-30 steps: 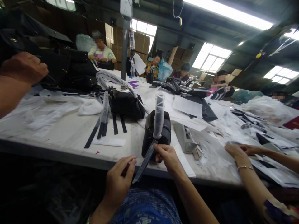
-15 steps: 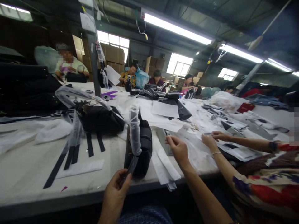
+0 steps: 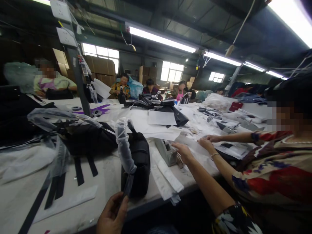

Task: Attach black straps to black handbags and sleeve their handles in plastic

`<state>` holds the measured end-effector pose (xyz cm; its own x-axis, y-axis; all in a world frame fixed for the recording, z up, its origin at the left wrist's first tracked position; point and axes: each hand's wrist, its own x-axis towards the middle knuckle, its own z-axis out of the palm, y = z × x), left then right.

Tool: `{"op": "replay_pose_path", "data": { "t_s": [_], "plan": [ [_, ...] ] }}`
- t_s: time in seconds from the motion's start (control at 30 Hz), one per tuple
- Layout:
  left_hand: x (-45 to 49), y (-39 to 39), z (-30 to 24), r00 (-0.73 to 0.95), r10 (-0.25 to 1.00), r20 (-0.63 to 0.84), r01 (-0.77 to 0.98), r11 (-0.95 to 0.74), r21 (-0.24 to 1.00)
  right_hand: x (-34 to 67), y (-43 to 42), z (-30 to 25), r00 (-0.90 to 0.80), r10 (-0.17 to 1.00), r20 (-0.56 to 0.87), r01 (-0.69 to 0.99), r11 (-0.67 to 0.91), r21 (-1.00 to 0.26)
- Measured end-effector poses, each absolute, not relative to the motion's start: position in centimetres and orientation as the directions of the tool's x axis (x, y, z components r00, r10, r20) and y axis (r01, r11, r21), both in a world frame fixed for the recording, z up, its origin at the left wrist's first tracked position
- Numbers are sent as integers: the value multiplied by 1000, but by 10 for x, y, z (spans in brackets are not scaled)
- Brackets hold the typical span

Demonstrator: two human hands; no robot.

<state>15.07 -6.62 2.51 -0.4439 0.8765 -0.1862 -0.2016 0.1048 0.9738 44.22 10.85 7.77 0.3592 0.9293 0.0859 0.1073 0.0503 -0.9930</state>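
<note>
My left hand [image 3: 113, 213] pinches the dark strap end [image 3: 128, 187] of a black handbag [image 3: 138, 162] between thumb and fingers. The bag stands near the table's front edge, its raised handle [image 3: 124, 146] wrapped in clear plastic film. To the right, my right hand [image 3: 184, 152] is at a grey tape dispenser [image 3: 165, 154], fingers stretched out toward its cutting end. Whether the fingertips touch tape is too small to make out. Folded white strips [image 3: 167, 177] lie between bag and dispenser.
Another black handbag [image 3: 89, 139] with a wrapped handle lies left, beside dark straps [image 3: 58, 187]. A metal post [image 3: 81, 81] rises behind it. On my right, a co-worker's hands [image 3: 207, 143] handle thin white sheets. Bags and paper [image 3: 162, 117] cover the middle; several people sit across the table.
My view has turned right, so things appear further left. My right hand has moved to the tape dispenser and its fingers have straightened. My left hand keeps the strap end.
</note>
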Motion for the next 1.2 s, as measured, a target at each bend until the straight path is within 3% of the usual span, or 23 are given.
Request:
{"op": "replay_pose_path", "data": {
  "t_s": [0.17, 0.33, 0.47, 0.87, 0.93, 1.03, 1.13, 1.2],
  "plan": [
    [151, -68, 28, -441, 866, -236, -264, 127, 956, 453, 76, 79, 279, 960, -32, -35, -23, -999],
    [145, -66, 21, -378, 884, -276, -288, 171, 942, 454, 51, 34, 314, 924, -219, -211, -157, -965],
    [145, -68, 26, -369, 885, -284, -309, 172, 935, 453, 56, 11, 352, 911, -215, -214, -146, -966],
    [144, -70, 35, -240, 926, -291, -360, 194, 913, 438, 30, 7, 397, 904, -158, -143, -109, -984],
    [142, -69, 31, -230, 936, -266, -350, 176, 920, 419, 11, 20, 323, 943, -81, -95, -53, -994],
    [142, -70, 27, -224, 944, -242, -324, 162, 932, 379, -16, 52, 82, 995, 50, 3, 50, -999],
    [144, -71, 27, -219, 954, -204, -286, 137, 948, 335, -35, 82, -179, 982, 67, -4, 67, -998],
    [145, -71, 28, -221, 961, -165, -262, 105, 959, 308, -39, 92, -267, 962, 60, -2, 61, -998]
  ]
}}
